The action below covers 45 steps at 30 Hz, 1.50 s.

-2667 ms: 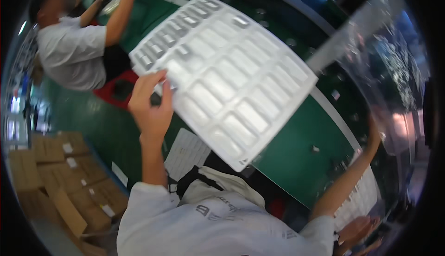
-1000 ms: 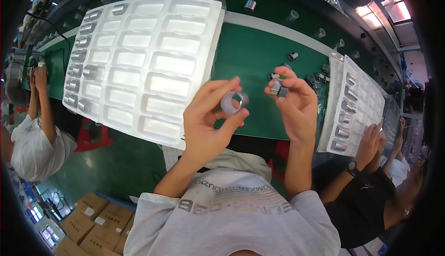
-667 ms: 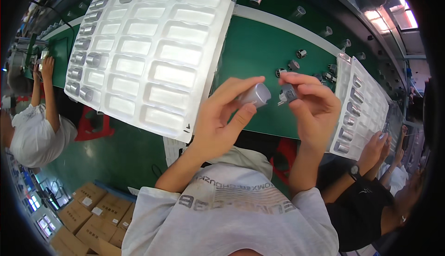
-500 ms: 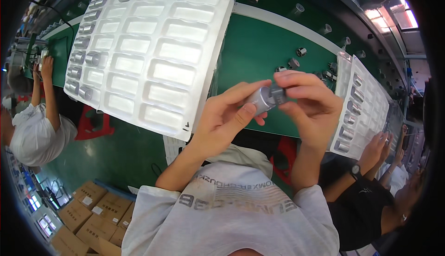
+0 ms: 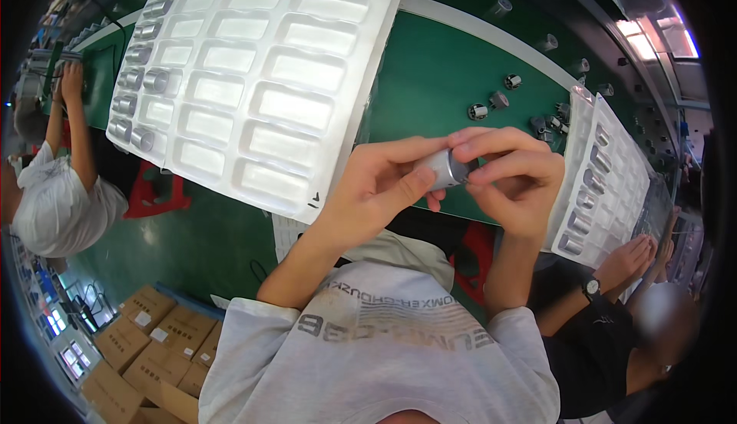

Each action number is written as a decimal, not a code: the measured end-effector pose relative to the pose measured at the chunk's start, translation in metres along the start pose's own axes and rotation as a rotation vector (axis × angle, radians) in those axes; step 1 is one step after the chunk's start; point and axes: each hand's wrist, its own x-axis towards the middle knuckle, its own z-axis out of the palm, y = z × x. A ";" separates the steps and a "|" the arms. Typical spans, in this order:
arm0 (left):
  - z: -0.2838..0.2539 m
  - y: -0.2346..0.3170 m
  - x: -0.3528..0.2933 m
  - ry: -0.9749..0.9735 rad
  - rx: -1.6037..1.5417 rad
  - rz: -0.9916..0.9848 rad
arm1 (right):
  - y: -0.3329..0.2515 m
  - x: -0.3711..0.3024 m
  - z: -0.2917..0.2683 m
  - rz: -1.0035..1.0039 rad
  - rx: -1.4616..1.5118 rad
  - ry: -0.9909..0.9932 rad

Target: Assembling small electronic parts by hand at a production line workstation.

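Silver cylinder (image 5: 441,169), axis crosswise, dark end (image 5: 460,170) rightward

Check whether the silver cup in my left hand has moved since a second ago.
Yes: the silver cup has moved right, judged against the loose parts on the green table.

I can't see all of the silver cylinder (image 5: 439,170); the left hand (image 5: 376,192) covers part, and the right hand's fingers (image 5: 503,144) partly hide its dark end piece (image 5: 460,170). My view crops the large tray (image 5: 303,71); loose parts (image 5: 499,101) near the worktop's (image 5: 434,59) far edge look too small to identify.
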 end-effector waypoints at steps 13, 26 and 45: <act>0.003 -0.005 0.006 0.058 -0.157 -0.121 | 0.011 -0.007 0.015 -0.051 -0.100 0.092; 0.008 -0.011 0.015 0.017 -0.206 -0.047 | 0.013 -0.001 0.034 -0.208 -0.827 0.289; 0.018 -0.018 0.013 0.237 0.264 0.235 | 0.004 -0.007 0.007 0.077 -0.022 0.296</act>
